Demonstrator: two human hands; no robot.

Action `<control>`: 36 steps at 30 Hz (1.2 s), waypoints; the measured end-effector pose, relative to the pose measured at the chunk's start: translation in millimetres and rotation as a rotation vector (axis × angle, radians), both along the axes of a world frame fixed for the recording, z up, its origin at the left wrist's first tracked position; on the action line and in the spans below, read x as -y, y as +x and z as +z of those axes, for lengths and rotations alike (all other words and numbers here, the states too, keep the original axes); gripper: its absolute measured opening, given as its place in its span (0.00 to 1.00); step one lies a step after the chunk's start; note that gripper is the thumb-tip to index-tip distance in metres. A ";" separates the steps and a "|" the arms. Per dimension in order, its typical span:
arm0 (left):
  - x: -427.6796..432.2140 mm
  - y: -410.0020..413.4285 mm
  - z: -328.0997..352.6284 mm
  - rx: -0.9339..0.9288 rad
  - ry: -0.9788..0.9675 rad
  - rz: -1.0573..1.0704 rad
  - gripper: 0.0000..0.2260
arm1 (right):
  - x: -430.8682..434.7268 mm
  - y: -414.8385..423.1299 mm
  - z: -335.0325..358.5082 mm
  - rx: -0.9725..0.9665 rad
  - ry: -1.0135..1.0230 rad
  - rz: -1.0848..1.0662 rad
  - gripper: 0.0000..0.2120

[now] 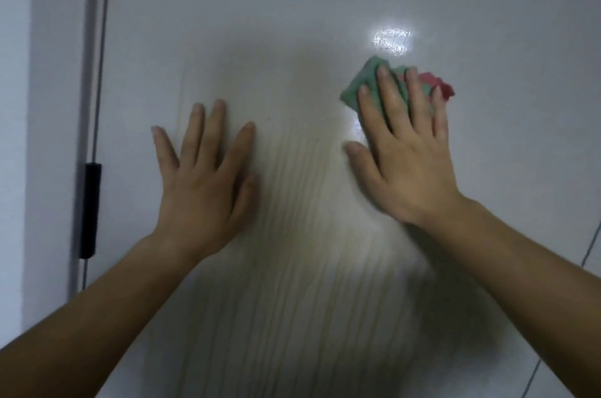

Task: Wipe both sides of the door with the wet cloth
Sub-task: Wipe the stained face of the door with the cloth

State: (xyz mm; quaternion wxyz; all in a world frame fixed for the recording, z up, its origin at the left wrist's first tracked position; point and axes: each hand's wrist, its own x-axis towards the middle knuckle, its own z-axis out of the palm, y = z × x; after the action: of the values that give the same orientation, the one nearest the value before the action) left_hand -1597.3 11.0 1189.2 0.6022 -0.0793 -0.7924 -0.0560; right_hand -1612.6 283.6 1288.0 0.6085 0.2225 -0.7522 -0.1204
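Dim, soft and slightly blurred throughout. A bright glare patch point(392, 41) gleams on the door point(292, 7); a broad shadow darkens its middle. Straight edges bow near the frame's sides.

Both forearms point(97, 316), left hand point(201, 183) and right hand point(406, 166) are bare.

No writing, label or number can be read on the door point(292, 7); its glare patch point(392, 41) shows only blurred marks.

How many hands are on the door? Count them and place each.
2. The left hand lies flat on the bare door; the right hand presses the cloth against it.
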 end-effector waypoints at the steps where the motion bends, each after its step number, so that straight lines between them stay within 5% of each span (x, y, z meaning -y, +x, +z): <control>1: 3.1 0.3 -0.6 0.009 -0.008 -0.014 0.28 | 10.4 0.9 -1.7 0.002 -0.015 -0.001 0.33; 7: 19.6 5.1 -4.1 -0.001 -0.082 -0.081 0.28 | 9.7 4.7 -72.3 0.085 0.479 0.053 0.31; 13: 52.3 1.9 -15.1 -0.007 -0.008 -0.127 0.27 | 55.6 -1.0 2.9 -0.004 0.022 -0.005 0.33; 19: 64.2 1.9 -34.2 -0.013 0.046 -0.132 0.29 | 60.0 4.9 -90.8 0.103 0.457 0.076 0.31; 25: 80.0 -4.6 -46.2 -0.023 0.107 -0.091 0.31 | 116.8 -2.3 11.4 0.020 0.127 0.021 0.32; 31: 85.9 -3.5 -61.9 -0.047 0.162 -0.154 0.31 | 115.4 1.0 -60.0 0.072 0.608 0.098 0.30; 36: 90.7 -2.3 -70.3 -0.045 0.183 -0.178 0.32 | 164.3 -8.5 25.3 -0.053 0.322 0.069 0.30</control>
State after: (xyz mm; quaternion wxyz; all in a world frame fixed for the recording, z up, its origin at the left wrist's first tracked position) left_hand -1599.6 -79.6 1118.9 0.6172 -0.0951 -0.7601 -0.1797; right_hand -1621.1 119.3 1313.3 0.5882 0.3396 -0.6989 -0.2242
